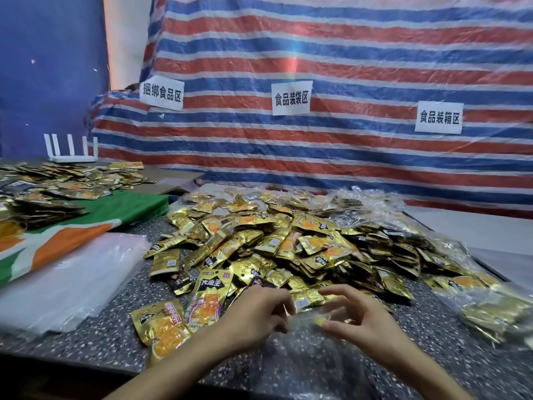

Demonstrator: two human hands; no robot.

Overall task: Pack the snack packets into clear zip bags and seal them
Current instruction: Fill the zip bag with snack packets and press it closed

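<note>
My left hand (259, 310) and right hand (362, 317) sit close together at the clear bag (302, 359), grip unclear; it looks limp and slippery, so I'd pinch its stiffer zip edge

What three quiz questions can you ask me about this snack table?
1. True or false: the gold snack packets lie in neat rows.
2. How many paper signs hang on the striped tarp?
3. Where does the stack of empty clear bags lie from the heap of packets? A left, B right, C behind.
Key: 1 false, they lie in a loose heap; 2 three; 3 A.
</note>
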